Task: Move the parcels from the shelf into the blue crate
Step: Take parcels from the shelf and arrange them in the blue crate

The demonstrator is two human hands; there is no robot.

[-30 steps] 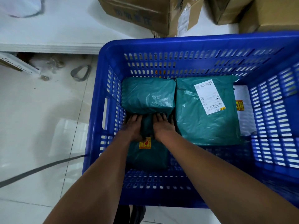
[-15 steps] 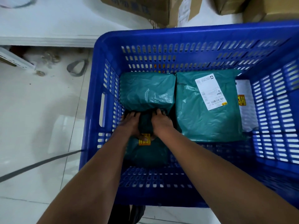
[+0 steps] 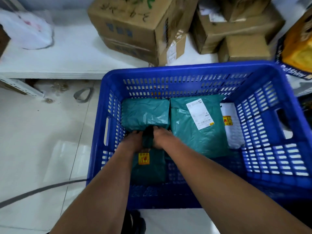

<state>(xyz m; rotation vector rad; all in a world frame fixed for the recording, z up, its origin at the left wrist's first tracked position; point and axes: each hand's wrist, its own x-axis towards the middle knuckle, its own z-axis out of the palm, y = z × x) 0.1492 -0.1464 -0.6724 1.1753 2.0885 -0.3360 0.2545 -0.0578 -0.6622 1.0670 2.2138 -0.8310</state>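
Parcel (image 3: 148, 168) — dark green, with an orange sticker — lies at the crate's (image 3: 185, 71) near-left floor. The left hand (image 3: 133, 141) and right hand (image 3: 161, 137) sit side by side on its far end, fingers curled down around it, gripping. Just beyond lies a second green parcel (image 3: 145, 114); beside that, a labelled green parcel (image 3: 195, 129) and a white parcel (image 3: 232, 125) by the right wall. Cardboard boxes (image 3: 135, 27) stand on the shelf (image 3: 67, 56) behind.

head view, steeply down, close over crate (image 3: 185, 71)
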